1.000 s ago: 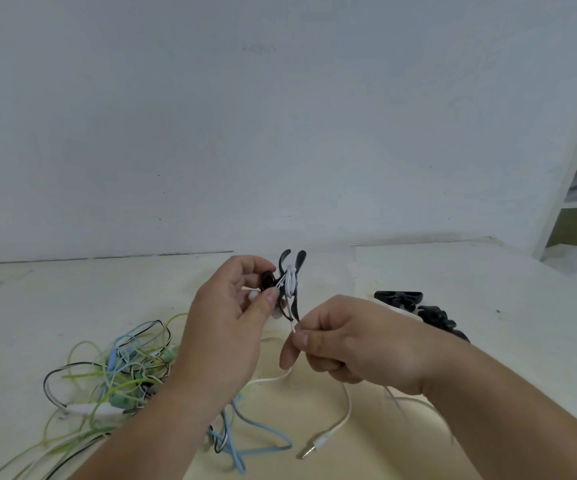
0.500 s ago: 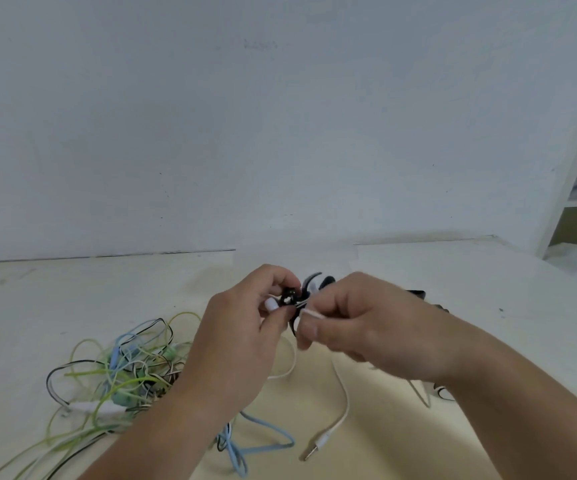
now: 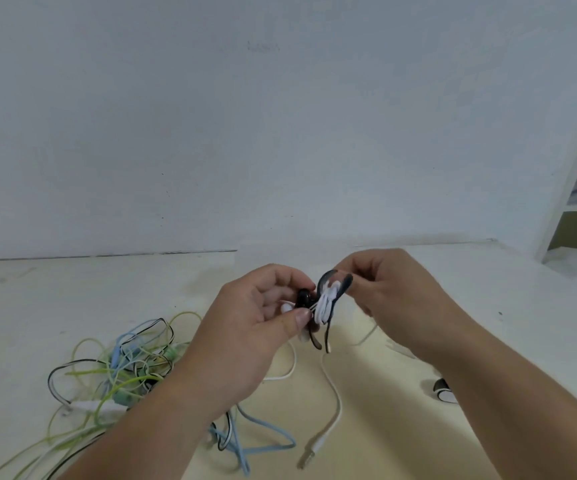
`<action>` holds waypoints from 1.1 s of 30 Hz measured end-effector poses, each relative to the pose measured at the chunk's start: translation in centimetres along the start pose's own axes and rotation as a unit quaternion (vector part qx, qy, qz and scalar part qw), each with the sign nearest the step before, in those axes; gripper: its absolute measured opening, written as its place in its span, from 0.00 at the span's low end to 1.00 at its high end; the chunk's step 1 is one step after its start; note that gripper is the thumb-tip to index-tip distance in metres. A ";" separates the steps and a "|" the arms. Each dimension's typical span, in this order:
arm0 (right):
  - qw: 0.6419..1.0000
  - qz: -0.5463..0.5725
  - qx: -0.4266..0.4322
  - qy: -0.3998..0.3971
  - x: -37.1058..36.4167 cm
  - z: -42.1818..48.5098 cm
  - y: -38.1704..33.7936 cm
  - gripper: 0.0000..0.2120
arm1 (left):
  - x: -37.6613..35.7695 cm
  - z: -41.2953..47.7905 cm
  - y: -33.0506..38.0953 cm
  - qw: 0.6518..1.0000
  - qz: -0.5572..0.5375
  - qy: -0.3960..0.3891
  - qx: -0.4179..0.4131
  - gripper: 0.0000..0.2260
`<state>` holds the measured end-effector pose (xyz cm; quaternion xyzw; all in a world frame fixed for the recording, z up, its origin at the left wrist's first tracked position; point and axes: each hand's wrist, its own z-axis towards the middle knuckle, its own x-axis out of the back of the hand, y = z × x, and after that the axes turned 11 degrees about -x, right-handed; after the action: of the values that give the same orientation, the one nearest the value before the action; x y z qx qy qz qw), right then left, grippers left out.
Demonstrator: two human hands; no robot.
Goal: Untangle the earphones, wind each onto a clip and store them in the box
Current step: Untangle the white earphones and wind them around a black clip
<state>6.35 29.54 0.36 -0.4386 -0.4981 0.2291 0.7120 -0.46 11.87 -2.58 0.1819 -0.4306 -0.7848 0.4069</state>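
While cord-wound, clip (image 3: 326, 336) betw. L fingers (image 3: 299, 318).

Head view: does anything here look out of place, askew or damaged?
Nothing damaged. The odd spot is the knotted heap of green, blue and black cables on the table, left of the left hand. The white cable is only partly wound on the black clip; its plug end trails loose on the table.

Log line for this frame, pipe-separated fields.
step: winding white cable onto black clip | left hand: holds clip | right hand: pinches cable | plug: loose on table
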 end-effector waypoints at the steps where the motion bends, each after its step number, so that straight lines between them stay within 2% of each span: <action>1: 0.999 -0.009 -0.016 -0.029 -0.3 -0.1 0.0 0.13 | -0.1 0.0 0.0 1.000 -0.014 0.004 -0.001 0.10; 4: 0.992 -0.014 -0.037 -0.117 -1.5 -0.5 0.2 0.18 | -0.2 0.0 -0.1 0.999 0.013 0.032 -0.022 0.11; 8: 0.977 -0.005 -0.031 -0.209 -2.3 -0.8 0.5 0.15 | 0.3 0.0 -0.3 0.987 0.123 0.094 -0.042 0.12; 12: 0.963 -0.020 -0.011 -0.269 -2.0 -1.1 0.2 0.12 | 0.9 0.2 -0.5 0.976 0.180 0.117 -0.036 0.13; 16: 0.960 -0.033 0.017 -0.276 -1.3 -1.2 -0.3 0.13 | 1.1 0.1 -0.8 0.973 0.200 0.108 -0.026 0.12; 19: 0.958 -0.045 0.025 -0.281 -0.9 -1.3 -0.6 0.13 | 0.9 0.1 -0.7 0.980 0.175 0.098 -0.010 0.12; 25: 0.973 -0.017 0.025 -0.230 0.0 -0.7 -0.3 0.14 | 1.1 0.2 -0.6 0.978 0.166 0.126 0.007 0.14; 30: 0.954 -0.053 0.060 -0.290 -0.7 -1.5 -0.7 0.10 | 0.8 -0.1 -0.8 0.968 0.236 0.083 -0.010 0.12; 33: 0.965 -0.061 0.078 -0.244 -0.6 -1.6 -1.0 0.10 | 0.4 -0.4 -0.6 0.964 0.260 0.045 -0.017 0.12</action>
<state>7.47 27.93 0.68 -0.2814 -0.6630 0.3234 0.6137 -0.73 11.56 -3.29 0.0919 -0.4312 -0.6501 0.6189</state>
